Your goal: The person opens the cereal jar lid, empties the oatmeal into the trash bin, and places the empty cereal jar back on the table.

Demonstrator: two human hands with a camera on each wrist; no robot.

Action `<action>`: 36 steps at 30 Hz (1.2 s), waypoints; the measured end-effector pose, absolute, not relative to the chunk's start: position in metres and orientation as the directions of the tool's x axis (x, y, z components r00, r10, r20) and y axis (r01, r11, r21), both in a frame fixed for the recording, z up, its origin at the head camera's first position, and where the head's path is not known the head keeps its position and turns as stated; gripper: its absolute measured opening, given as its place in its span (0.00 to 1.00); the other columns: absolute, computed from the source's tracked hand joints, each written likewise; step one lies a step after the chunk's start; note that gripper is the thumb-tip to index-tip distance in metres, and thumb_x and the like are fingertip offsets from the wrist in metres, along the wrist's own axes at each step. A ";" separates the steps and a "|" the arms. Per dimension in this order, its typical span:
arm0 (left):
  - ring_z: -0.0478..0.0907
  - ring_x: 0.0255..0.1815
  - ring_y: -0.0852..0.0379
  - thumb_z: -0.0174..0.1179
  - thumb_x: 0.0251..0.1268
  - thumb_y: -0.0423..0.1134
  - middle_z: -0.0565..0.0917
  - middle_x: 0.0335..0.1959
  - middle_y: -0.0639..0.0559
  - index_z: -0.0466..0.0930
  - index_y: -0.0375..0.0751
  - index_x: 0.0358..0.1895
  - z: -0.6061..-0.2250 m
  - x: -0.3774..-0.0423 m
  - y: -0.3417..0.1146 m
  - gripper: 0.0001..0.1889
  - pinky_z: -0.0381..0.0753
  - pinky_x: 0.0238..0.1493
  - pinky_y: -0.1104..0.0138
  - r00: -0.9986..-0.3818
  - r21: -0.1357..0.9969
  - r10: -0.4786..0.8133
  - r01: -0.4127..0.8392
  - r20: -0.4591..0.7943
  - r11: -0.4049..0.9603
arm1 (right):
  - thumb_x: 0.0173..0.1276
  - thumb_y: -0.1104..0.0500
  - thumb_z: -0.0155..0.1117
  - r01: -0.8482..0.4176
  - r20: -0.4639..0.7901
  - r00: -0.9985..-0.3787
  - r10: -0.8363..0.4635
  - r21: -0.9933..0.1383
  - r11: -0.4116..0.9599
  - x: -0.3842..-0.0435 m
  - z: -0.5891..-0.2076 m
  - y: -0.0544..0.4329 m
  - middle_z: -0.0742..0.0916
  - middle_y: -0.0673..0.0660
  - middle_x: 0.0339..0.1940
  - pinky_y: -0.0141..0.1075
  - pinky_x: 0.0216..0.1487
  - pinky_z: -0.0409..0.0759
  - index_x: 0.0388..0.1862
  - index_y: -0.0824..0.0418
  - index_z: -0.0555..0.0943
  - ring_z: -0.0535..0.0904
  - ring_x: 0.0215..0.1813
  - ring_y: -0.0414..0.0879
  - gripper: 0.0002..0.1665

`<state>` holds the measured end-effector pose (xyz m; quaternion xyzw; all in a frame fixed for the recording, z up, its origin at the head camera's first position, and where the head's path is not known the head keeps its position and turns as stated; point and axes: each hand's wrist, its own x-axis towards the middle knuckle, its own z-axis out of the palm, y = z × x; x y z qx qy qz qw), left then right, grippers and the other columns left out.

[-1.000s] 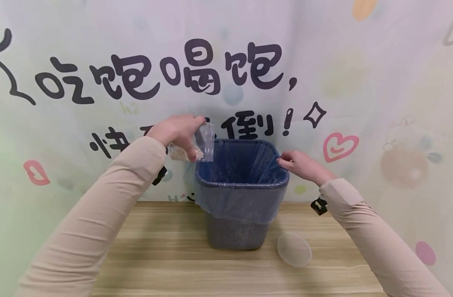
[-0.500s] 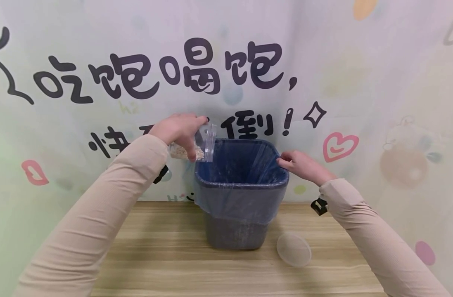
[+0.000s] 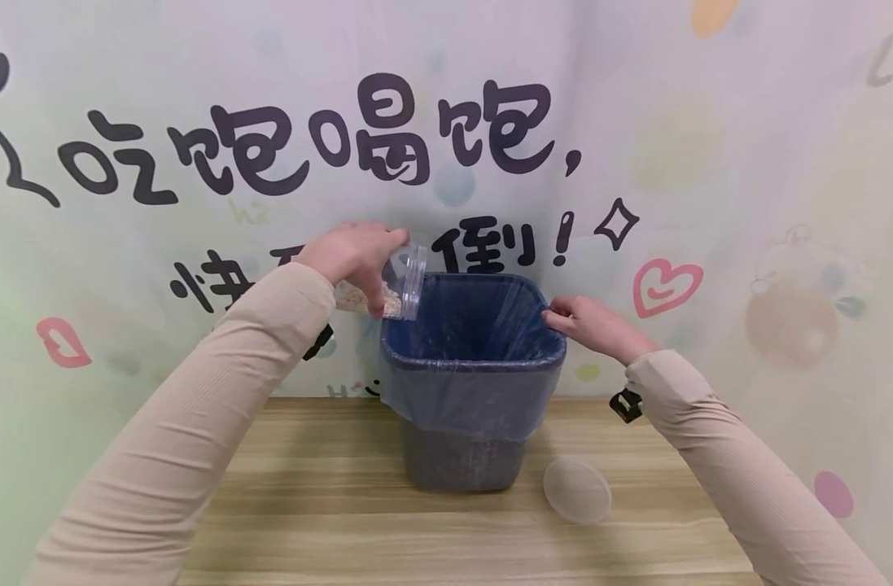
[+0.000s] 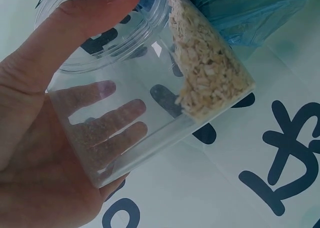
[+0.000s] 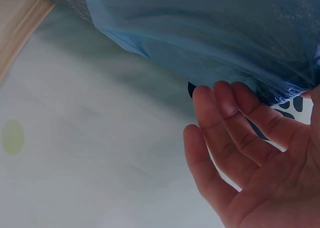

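In the head view my left hand [image 3: 352,256] grips a clear plastic jar [image 3: 416,277], tipped on its side at the left rim of a trash bin [image 3: 462,464]. The jar's open mouth faces the bin. Oat flakes [image 4: 209,65] lie heaped along the jar's lower side in the left wrist view. A thin blue bin liner [image 3: 471,399] covers the bin's inside and folds over the rim. At the right rim, my right hand [image 3: 591,325] pinches the edge, thumb over the liner; its other fingers [image 5: 232,118] are loosely bent beneath in the right wrist view.
A round translucent lid [image 3: 576,491] lies on the wood-grain table [image 3: 329,521], right of the bin. Close behind the bin hangs a pale printed backdrop [image 3: 710,163] with dark lettering.
The whole head view has drifted slightly, so bin and lid appear a little farther left. Both hands keep their places, and the jar stays tipped at the rim.
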<state>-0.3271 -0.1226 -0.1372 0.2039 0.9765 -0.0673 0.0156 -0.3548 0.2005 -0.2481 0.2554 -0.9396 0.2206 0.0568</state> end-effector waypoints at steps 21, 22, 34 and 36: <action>0.65 0.64 0.38 0.79 0.37 0.42 0.68 0.65 0.37 0.58 0.38 0.70 -0.134 -0.322 -0.114 0.53 0.58 0.67 0.47 -0.910 -0.221 0.408 0.413 -0.070 0.884 | 0.73 0.58 0.52 -0.507 0.232 -0.862 -0.451 -0.381 0.773 -0.356 -0.249 0.199 0.76 0.53 0.22 0.38 0.31 0.67 0.29 0.65 0.76 0.70 0.27 0.48 0.14; 0.64 0.65 0.38 0.79 0.37 0.42 0.68 0.65 0.37 0.58 0.38 0.71 -0.134 -0.322 -0.113 0.53 0.58 0.67 0.47 -0.911 -0.226 0.406 0.411 -0.071 0.883 | 0.73 0.58 0.52 -0.507 0.231 -0.862 -0.451 -0.381 0.773 -0.356 -0.249 0.200 0.76 0.53 0.22 0.38 0.31 0.67 0.29 0.65 0.76 0.70 0.27 0.47 0.14; 0.62 0.66 0.37 0.80 0.36 0.42 0.67 0.66 0.35 0.58 0.37 0.70 -0.135 -0.324 -0.109 0.54 0.57 0.67 0.46 -0.915 -0.261 0.395 0.401 -0.075 0.878 | 0.72 0.59 0.53 -0.533 0.275 -0.845 -0.458 -0.374 0.759 -0.357 -0.251 0.200 0.74 0.51 0.20 0.38 0.30 0.66 0.26 0.63 0.75 0.68 0.25 0.46 0.14; 0.62 0.66 0.36 0.80 0.35 0.42 0.67 0.66 0.34 0.58 0.37 0.70 -0.135 -0.323 -0.108 0.54 0.57 0.67 0.46 -0.916 -0.257 0.395 0.400 -0.073 0.880 | 0.72 0.59 0.53 -0.530 0.275 -0.847 -0.454 -0.378 0.759 -0.356 -0.251 0.200 0.74 0.51 0.21 0.38 0.30 0.66 0.27 0.63 0.75 0.68 0.26 0.46 0.13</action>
